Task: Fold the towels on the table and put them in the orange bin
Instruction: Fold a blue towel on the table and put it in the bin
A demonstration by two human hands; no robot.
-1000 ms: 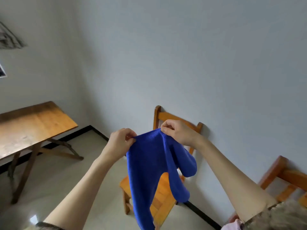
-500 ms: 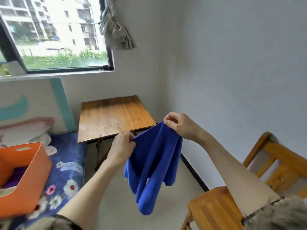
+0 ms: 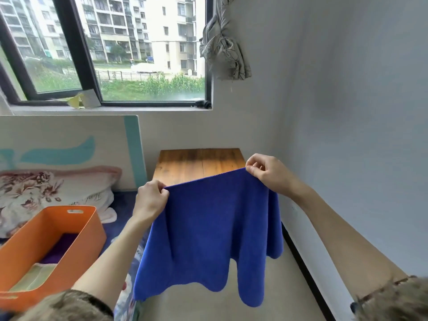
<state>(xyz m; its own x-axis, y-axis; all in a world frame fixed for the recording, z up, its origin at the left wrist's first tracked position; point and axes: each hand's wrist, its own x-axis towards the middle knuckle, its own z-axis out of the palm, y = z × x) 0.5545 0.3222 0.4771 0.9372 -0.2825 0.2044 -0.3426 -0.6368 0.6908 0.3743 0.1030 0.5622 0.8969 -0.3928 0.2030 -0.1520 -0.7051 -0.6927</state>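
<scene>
A blue towel point(image 3: 213, 230) hangs spread out in the air in front of me. My left hand point(image 3: 150, 200) pinches its upper left corner and my right hand point(image 3: 268, 174) pinches its upper right corner, so the top edge is stretched between them. Behind the towel stands a small wooden table point(image 3: 199, 163) against the wall. The orange bin point(image 3: 76, 230) sits at the lower left on the bed, with a purple towel point(image 3: 60, 249) and a pale yellow-green towel point(image 3: 32, 279) folded inside.
A bed with a blue flowered sheet point(image 3: 122, 209) and a floral pillow point(image 3: 46, 191) lies at the left. A window point(image 3: 115, 49) and a knotted grey curtain point(image 3: 224, 47) are above the table. Bare floor point(image 3: 243, 304) runs along the right wall.
My view has swung left from the chairs to the table, bed and bin. My hands have moved apart, and the bunched towel now hangs spread flat.
</scene>
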